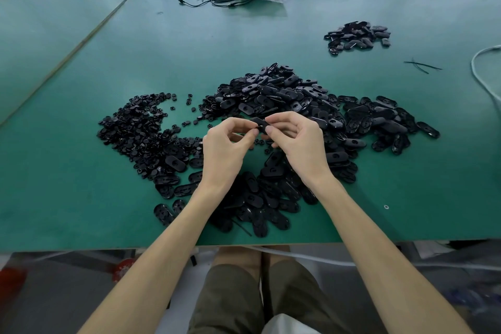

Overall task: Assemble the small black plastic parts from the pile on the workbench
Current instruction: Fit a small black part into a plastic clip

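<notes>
Hands: left hand [226, 148], right hand [294, 138] pinch oval part [260, 125].

Black parts [271, 95], green workbench [81, 198]

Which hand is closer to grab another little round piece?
Probably the left hand. Both hands pinch the oval part, but the heap of little round pieces lies on its side; the right hand is farther off.
</notes>
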A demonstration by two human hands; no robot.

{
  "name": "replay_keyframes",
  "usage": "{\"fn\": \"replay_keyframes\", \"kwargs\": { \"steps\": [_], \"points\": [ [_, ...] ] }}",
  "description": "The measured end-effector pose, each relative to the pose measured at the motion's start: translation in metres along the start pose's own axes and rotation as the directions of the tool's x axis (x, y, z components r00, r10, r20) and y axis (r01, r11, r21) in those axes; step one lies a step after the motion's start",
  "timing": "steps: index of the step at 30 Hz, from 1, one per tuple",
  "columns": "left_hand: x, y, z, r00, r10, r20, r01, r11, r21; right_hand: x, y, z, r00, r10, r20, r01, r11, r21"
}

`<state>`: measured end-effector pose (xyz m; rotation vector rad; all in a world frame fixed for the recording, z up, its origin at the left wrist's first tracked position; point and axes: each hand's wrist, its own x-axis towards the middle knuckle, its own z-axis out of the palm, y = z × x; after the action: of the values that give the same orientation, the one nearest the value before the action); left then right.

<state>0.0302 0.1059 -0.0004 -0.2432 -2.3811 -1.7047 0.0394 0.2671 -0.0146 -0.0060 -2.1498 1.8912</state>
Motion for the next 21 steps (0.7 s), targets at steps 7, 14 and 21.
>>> {"fn": "replay_keyframes", "kwargs": {
  "steps": [7, 14, 21],
  "points": [
    [-0.0008, -0.0006, -0.0001, 1.000, 0.000, 0.009, 0.000, 0.999, 0.044, 0.0003, 0.0006, -0.0006, 0.999, -0.035, 0.012, 0.035, 0.999, 0.030],
    [0.0010, -0.0018, 0.0029, 1.000, 0.004, -0.017, -0.002, 0.995, 0.102, 0.0014, 0.0016, 0.0007, 0.998, -0.066, 0.021, 0.067, 0.997, -0.038],
    [-0.0011, -0.0003, 0.0017, 0.999, -0.009, -0.039, 0.012, 0.996, 0.090, 0.0012, 0.0005, 0.0011, 0.993, -0.104, 0.047, 0.107, 0.992, -0.071]
  ]
}}
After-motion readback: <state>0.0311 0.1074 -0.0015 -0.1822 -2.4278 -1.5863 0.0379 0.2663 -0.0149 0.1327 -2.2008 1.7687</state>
